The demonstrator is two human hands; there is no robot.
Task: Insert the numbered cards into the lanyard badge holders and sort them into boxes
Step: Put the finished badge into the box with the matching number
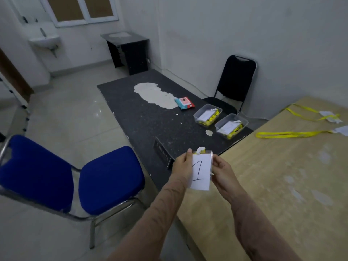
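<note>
Card "1" [200, 171] sits btwn both hands: left hand [182, 167] fingers pinch its left edge, right hand [222, 171] pinches badge holder [211, 157] edge.

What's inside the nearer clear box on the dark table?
The nearer clear box holds a white card atop a yellow lanyard; anything beneath is covered.

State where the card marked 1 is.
Head view, low centre: the card marked 1 is held between the left hand and right hand, by the near end of the dark table.
</note>
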